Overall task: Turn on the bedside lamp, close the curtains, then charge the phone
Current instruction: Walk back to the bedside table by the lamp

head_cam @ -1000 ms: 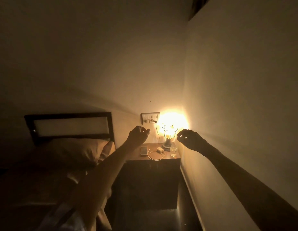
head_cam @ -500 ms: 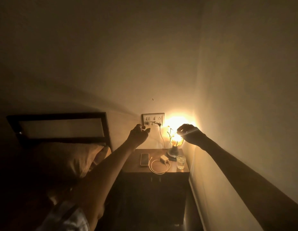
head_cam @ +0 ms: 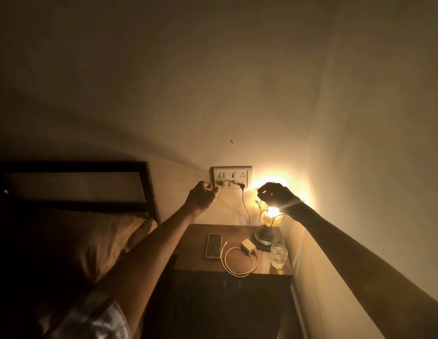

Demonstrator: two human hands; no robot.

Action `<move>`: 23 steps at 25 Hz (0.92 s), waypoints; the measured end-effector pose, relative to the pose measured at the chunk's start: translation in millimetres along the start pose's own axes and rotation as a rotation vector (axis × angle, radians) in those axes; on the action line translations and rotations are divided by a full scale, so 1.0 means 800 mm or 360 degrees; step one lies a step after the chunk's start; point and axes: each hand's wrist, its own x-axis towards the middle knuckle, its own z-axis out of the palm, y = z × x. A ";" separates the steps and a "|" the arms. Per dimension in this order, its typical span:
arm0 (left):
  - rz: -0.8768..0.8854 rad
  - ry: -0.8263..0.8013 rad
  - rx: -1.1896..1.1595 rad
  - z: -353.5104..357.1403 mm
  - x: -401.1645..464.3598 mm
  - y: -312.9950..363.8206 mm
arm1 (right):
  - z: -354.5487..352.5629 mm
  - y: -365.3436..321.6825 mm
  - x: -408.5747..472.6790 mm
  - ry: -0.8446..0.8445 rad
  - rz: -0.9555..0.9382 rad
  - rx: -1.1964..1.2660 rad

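Bedside lamp (head_cam: 270, 217) lit, glass petal shade glowing amber, metal base standing at the back right of the nightstand (head_cam: 193, 263), cord running up to the wall switchboard (head_cam: 232, 176). Phone (head_cam: 214, 245) lies flat, screen dark, just left of the coiled charger cable (head_cam: 241, 263) and adapter (head_cam: 248, 246); a glass (head_cam: 278, 256) stands right of these. Left hand (head_cam: 202, 197) loosely curled near the switchboard, holding nothing. Right hand (head_cam: 276, 195) over the shade, fingertips drawn together; whether it pinches anything cannot be told. Versus 0.5 s ago: view closer, both hands essentially unchanged.
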 end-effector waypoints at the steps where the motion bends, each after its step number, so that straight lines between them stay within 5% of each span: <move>1: 0.0001 -0.0005 0.0003 0.000 0.031 -0.004 | 0.009 0.002 0.024 0.0015 -0.0019 -0.0027; 11: -0.0080 -0.0219 0.0067 -0.009 0.308 -0.046 | 0.071 -0.008 0.260 0.0000 0.0103 0.0002; 23: -0.0278 -0.0410 -0.0011 0.071 0.451 -0.099 | 0.152 0.085 0.384 -0.0181 0.0351 0.0133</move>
